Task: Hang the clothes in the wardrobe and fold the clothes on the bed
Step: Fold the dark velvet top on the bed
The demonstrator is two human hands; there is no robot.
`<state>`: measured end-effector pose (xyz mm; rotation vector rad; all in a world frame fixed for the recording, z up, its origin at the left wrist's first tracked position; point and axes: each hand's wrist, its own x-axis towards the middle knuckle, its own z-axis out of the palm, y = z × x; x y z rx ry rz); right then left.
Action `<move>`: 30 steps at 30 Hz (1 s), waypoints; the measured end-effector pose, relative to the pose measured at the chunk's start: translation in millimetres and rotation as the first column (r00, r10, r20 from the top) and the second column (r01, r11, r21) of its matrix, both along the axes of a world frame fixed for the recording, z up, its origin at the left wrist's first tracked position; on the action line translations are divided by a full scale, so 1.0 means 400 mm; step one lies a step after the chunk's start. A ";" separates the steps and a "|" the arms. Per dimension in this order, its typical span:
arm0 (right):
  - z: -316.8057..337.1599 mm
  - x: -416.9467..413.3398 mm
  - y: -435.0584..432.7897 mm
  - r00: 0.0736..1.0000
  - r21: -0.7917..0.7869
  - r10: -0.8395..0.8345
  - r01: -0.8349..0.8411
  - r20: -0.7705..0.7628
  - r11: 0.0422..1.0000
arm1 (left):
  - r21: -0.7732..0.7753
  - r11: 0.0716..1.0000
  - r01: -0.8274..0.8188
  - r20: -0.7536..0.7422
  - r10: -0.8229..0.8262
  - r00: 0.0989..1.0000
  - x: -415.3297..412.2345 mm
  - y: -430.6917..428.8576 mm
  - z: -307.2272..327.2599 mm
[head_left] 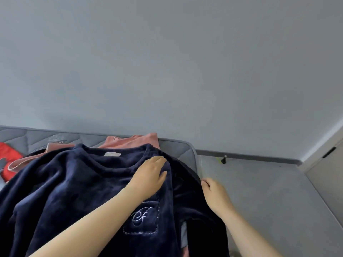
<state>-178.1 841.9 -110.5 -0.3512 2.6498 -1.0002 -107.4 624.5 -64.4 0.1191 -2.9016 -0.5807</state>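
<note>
A dark navy velvet top (74,191) with an embroidered chest pocket lies spread face up on the bed (178,147), collar toward the wall. My left hand (150,175) rests flat on its right shoulder, fingers straight. At the edge of the bed my right hand (215,195) pinches the top's right sleeve edge.
Pink garments (133,140) lie under and behind the navy top. A red garment (8,158) lies at the left edge of the bed. Grey floor (259,191) lies to the right, with a black doorstop (224,159) by the wall and a door (330,175) at far right.
</note>
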 end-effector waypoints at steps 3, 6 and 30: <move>-0.053 -0.036 0.003 0.996 -0.013 -0.007 0.008 0.088 1.000 | 0.003 1.000 -0.003 0.064 0.003 0.998 -0.070 0.016 -0.047; -0.098 -0.062 0.017 0.980 -0.016 -0.008 0.011 0.197 1.000 | 0.013 0.999 -0.053 0.187 0.049 0.981 -0.108 0.020 -0.111; 0.052 -0.144 0.090 0.981 -0.273 -0.167 0.136 -0.094 0.952 | 0.029 0.999 0.032 0.133 -0.036 0.990 -0.047 0.004 -0.156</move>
